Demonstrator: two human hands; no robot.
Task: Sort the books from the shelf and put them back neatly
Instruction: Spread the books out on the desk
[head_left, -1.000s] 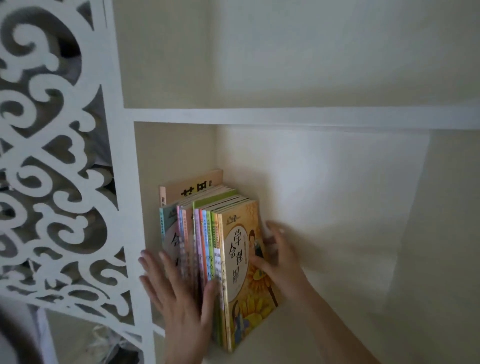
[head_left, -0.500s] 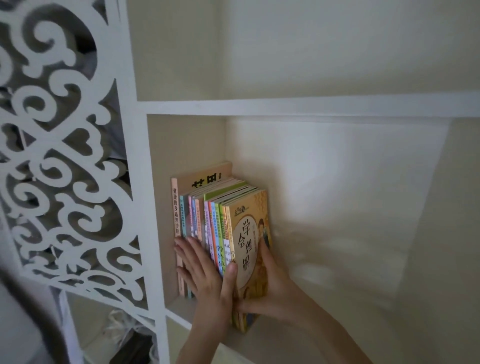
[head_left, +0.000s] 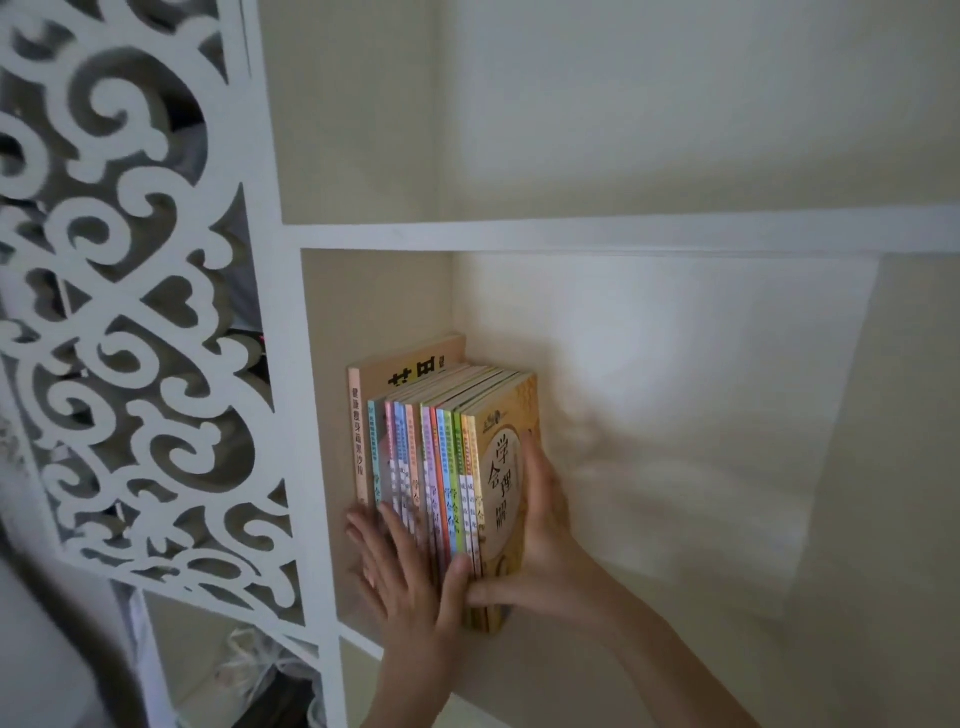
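I have the right grip (head_left: 545, 540) clasped on the outer end of the books (head_left: 447, 467). Its fingers lie flat up the cover of the yellow book (head_left: 506, 467) and its thumb hooks round the front across the lower spines. I read that as a clamp that squeezes the row sideways so nothing fans out.

Left grip (head_left: 410, 577) is spread and holds nothing. Straight fingers and palm press flat on the lower spines, thumb just beside the right thumb. I judge it is pushing the spines back into one line while the right side gives counter-pressure.

Books stand upright, spines out, packed into the left corner of the shelf (head_left: 358, 638). The tall tan book (head_left: 358, 441) is against the side wall (head_left: 374, 301), with thin coloured ones between it and the yellow book. The wall works as a bookend, so only the right end needs a hand.

Spines look near flush. Bottom edges are hidden behind the hands, so I can't tell if they sit square.

Task looks close to done. Letting go is the risk, since the free end has no support and could lean right.

Carved white panel (head_left: 130, 312) is just left of the shelf. Below it is blurred stuff I can't identify.
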